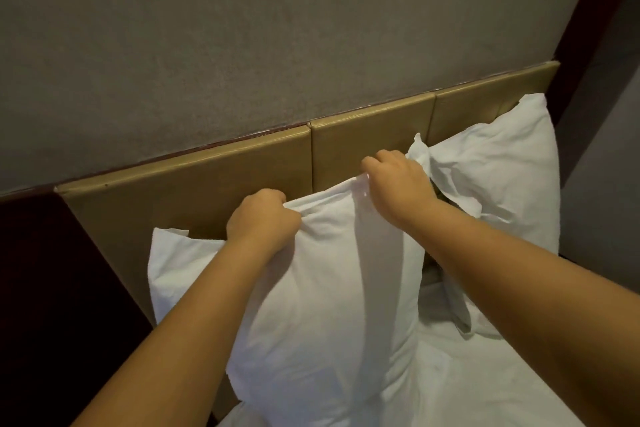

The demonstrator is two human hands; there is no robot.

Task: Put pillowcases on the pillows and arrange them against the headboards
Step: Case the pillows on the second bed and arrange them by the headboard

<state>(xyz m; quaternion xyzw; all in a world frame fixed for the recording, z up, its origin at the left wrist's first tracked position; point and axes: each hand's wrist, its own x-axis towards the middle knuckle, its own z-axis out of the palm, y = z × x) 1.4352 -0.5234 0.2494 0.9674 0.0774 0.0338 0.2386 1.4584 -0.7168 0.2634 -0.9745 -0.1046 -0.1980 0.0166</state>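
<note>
My left hand (260,218) and right hand (394,184) are both fisted on the top edge of the cased pillow (325,288), standing it upright before the headboard (242,170) between 2 pillows already leaning there

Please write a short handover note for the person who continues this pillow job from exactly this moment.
Left hand: shut on the top edge of the front pillow.
Right hand: shut on the same edge, further right.
The front pillow is in its white case and held upright before the tan headboard.
Right pillow: cased, leaning on the headboard.
Left pillow: white, behind the front one, near the headboard.
Left to do: set the front pillow in its place and straighten the row; other beds are not in view.
</note>
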